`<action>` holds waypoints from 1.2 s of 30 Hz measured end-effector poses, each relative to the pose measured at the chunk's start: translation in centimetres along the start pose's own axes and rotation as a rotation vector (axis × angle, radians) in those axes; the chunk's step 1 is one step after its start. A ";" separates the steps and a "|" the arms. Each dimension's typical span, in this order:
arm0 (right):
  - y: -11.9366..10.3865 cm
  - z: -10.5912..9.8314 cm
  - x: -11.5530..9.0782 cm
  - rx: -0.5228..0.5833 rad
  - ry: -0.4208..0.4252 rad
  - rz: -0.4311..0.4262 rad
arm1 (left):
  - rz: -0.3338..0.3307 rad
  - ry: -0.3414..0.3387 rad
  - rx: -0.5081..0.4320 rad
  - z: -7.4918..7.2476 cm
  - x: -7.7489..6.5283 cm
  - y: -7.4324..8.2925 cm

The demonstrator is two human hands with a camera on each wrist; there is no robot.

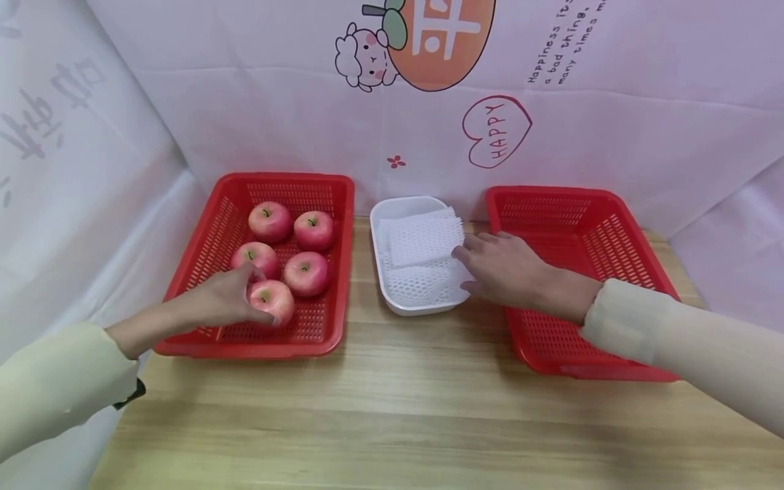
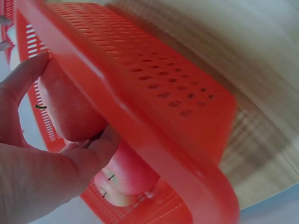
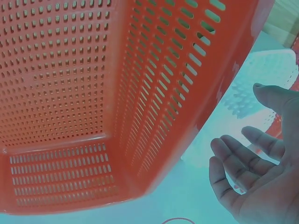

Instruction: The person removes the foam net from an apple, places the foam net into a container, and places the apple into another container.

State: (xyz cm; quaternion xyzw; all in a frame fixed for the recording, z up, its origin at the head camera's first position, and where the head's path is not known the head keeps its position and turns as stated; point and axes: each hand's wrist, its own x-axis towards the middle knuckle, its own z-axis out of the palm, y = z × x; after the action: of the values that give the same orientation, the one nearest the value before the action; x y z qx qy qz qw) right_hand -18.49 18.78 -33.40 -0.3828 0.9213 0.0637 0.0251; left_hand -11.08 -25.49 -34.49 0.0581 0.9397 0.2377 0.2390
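My left hand (image 1: 220,297) grips a pinkish-red apple (image 1: 272,303) at the near side of the left red basket (image 1: 348,272), thumb on one side and fingers on the other. The left wrist view shows that apple (image 2: 70,105) close beside the basket's rim. Several more apples (image 1: 306,273) lie behind it. At the middle, a white plastic tub (image 1: 376,269) contains white foam fruit nets (image 1: 427,239). My right hand (image 1: 505,269) hovers at the tub's right edge, fingertips right by the nets. In the right wrist view its fingers (image 3: 233,158) are spread and hold nothing.
A second red basket (image 1: 539,347), with no apples showing inside, stands right of the tub, partly under my right forearm. Bare wooden table (image 1: 392,408) lies in front. A white printed cloth (image 1: 275,102) hangs behind and along both sides.
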 end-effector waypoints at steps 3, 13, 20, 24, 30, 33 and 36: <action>-0.1 0.0 -0.2 0.007 0.004 -0.005 | 0.008 -0.029 -0.005 0.5 0.2 -0.3; 0.1 -0.1 -1.1 0.013 -0.010 0.014 | 0.038 -0.112 0.003 1.4 0.8 -0.1; 0.3 0.3 -1.8 0.007 0.015 -0.013 | 0.036 -0.166 0.042 1.2 1.0 0.3; 0.3 0.6 -2.1 0.007 0.032 -0.021 | 0.027 -0.180 0.069 1.0 1.2 0.4; 0.4 0.7 -2.5 0.014 0.049 -0.005 | 0.024 -0.189 0.113 0.9 1.4 0.3; 0.4 0.7 -2.7 0.025 0.066 -0.005 | 0.029 -0.203 0.122 0.9 1.4 0.2; 0.4 0.5 -3.0 0.039 0.078 0.000 | 0.031 -0.212 0.128 0.7 1.3 0.3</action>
State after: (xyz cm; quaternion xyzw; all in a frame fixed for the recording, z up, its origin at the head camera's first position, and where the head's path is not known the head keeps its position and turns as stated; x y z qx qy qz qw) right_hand -16.69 21.21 -33.61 -0.3846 0.9226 0.0306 -0.0033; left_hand -11.90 -24.66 -35.42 0.1125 0.9214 0.1733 0.3292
